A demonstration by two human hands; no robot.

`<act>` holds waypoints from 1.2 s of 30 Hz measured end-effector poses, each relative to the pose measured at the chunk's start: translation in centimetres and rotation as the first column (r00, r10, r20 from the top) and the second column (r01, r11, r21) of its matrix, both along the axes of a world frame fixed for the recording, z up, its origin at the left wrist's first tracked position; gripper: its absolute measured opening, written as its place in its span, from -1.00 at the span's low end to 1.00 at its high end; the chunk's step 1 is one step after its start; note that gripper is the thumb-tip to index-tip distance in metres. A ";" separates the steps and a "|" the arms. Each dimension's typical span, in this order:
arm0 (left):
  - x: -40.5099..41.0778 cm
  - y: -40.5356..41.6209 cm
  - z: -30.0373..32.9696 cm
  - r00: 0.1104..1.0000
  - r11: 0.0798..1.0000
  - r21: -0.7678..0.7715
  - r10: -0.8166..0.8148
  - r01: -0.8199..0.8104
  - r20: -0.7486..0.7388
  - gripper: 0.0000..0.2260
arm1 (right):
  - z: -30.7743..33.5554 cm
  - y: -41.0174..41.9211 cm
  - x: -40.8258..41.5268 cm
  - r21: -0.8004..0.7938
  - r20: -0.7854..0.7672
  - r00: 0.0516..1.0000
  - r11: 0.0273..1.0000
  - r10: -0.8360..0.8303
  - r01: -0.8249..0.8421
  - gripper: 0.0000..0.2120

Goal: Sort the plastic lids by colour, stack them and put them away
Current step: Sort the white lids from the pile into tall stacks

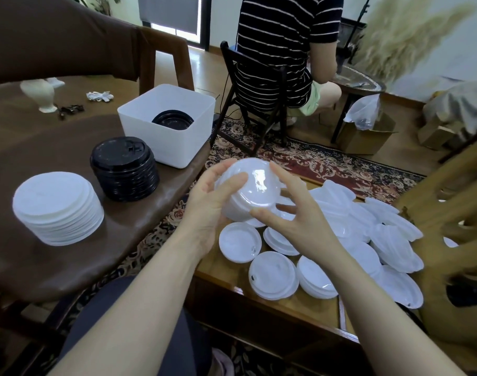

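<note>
My left hand grips a short stack of white lids from the left, fingers curled round its rim. My right hand sits against the stack's right side with fingers spread, thumb under its front edge. Below, several loose white lids lie scattered on a low wooden table. On the brown table at left stand a white lid stack and a black lid stack. A white bin behind them holds black lids.
A person in a striped shirt sits on a dark chair beyond the bin. A white vase and crumpled cloth sit far left. Cardboard boxes stand at right. A patterned rug covers the floor.
</note>
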State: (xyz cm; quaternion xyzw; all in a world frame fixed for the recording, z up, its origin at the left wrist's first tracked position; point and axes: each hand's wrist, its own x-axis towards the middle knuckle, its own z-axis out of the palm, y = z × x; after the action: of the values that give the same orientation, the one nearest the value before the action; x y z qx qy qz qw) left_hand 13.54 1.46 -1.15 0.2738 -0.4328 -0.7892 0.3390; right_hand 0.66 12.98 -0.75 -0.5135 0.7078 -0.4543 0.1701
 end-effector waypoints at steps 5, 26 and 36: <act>1.0 -2.0 0.1 0.982 0.981 0.065 0.186 -0.184 -0.034 -0.80 | -4.2 0.4 -0.9 0.204 -0.079 0.997 0.979 -0.011 0.027 -0.33; 0.5 -2.1 -0.6 0.977 0.962 0.177 0.203 -0.210 0.057 -0.76 | -7.3 0.0 0.0 0.125 0.188 0.948 0.964 -0.257 0.236 -0.92; 0.2 -1.6 -0.7 0.977 0.962 0.177 0.198 -0.209 0.079 -0.65 | -7.3 1.1 0.1 0.223 -0.022 0.989 0.964 -0.143 0.144 -0.89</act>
State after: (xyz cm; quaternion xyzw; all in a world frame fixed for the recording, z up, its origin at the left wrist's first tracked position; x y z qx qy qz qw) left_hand 13.70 -0.16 -1.89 0.3709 -0.3375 -0.7782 0.3781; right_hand 0.72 14.11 -8.05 -0.4397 0.7903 -0.3814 0.1914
